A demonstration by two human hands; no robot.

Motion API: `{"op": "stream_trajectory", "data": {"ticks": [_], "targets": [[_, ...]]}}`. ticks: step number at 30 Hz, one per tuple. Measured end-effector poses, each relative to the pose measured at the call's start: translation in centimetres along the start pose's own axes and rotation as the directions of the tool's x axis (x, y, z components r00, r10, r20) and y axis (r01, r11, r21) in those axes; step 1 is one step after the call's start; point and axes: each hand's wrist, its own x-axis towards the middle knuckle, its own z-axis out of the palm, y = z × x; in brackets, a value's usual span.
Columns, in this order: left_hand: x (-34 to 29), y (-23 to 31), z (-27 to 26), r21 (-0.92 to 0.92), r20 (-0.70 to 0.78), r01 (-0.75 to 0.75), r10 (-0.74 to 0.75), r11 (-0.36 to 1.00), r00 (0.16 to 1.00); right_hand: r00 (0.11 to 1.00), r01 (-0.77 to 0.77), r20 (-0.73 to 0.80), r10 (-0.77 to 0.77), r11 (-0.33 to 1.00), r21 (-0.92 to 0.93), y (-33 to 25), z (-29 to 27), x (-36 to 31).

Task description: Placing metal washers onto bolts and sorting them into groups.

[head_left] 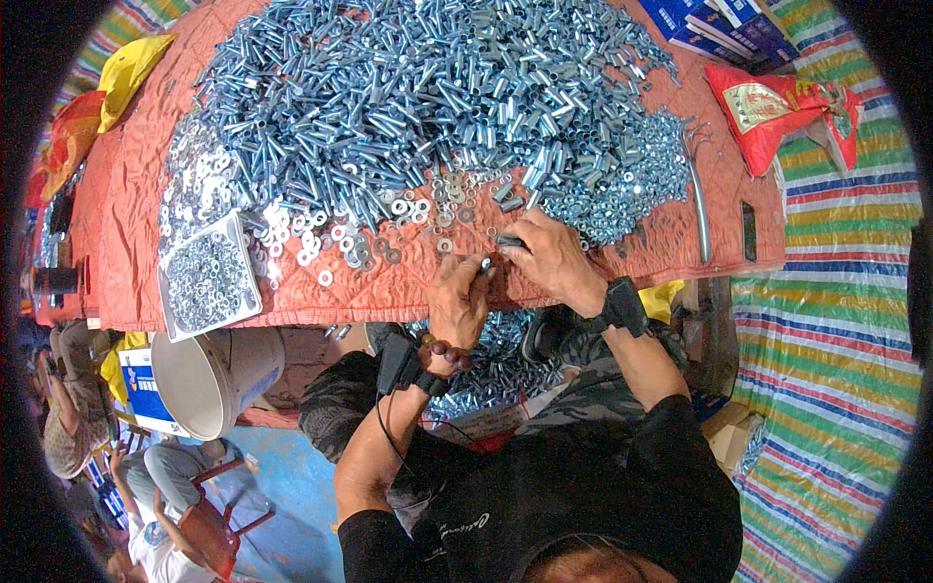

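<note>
Right by you, past your black T-shirt and camouflage trousers, there's a heap of shiny bluish metal parts below the table edge, between your legs. Off to your left sits a white plastic bucket, tilted with its mouth showing.

Up on the red quilted cloth, your 2 hands are close together but not touching. Your left hand has its thumb and fingers pinched on a small silvery metal piece, end-on, near the front edge. Your right hand is clamped on a dark grey metal cylinder just beyond it, pointing toward the left. Can't tell if either part has anything inside.

Further left, a square white tray is full of small metal rings. Loose flat silver washers are scattered between it and your hands. Just past your right hand you've got a spread of small bluish nuts, and behind everything, a huge mound of bluish-silver metal bolts and sleeves. Far right: a shiny red bag and blue boxes.
</note>
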Motion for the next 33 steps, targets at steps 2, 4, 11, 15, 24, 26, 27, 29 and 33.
{"op": "stream_trajectory", "data": {"ticks": [2,4,11,15,24,26,27,29,33], "targets": [[0.0,0.1,0.0,0.012,0.012,0.015,-0.015,1.000,1.000,0.993,-0.119,0.044,0.111,0.938,0.326,0.5,0.1,0.1],[0.0,0.0,0.0,0.026,0.023,0.029,-0.030,0.999,0.999,0.988,-0.149,0.094,0.119,0.886,0.440,0.4,-0.6,0.0],[0.0,0.1,-0.2,0.003,0.037,0.037,-0.037,0.999,0.999,0.998,-0.016,0.063,-0.011,0.910,0.413,-1.0,-1.4,0.2],[-0.2,-0.3,0.0,-0.008,0.029,0.030,-0.030,1.000,0.999,0.994,0.107,-0.043,-0.098,0.936,0.336,-1.4,-1.1,0.1],[-0.8,-0.9,0.2,-0.033,-0.053,-0.093,0.091,0.995,0.994,0.987,0.155,-0.079,-0.140,0.960,0.233,-3.6,-1.3,-0.7],[-0.9,0.3,-0.4,-0.089,0.023,0.023,-0.021,0.996,1.000,0.986,0.161,-0.091,-0.142,0.954,0.253,-3.3,-0.7,-0.9],[-0.8,0.3,-0.3,-0.093,0.005,-0.029,0.029,0.995,1.000,0.984,0.171,-0.096,-0.151,0.951,0.256,-3.3,-0.4,-1.0],[-0.7,0.6,-0.5,-0.108,-0.001,-0.071,0.071,0.992,0.997,0.985,0.166,-0.078,-0.151,0.953,0.254,-3.5,-0.1,-1.2],[-1.3,0.8,-0.8,-0.178,0.014,0.031,-0.029,0.984,0.999,0.987,0.157,-0.034,-0.154,0.938,0.310,-3.7,-0.5,-1.0]]}}
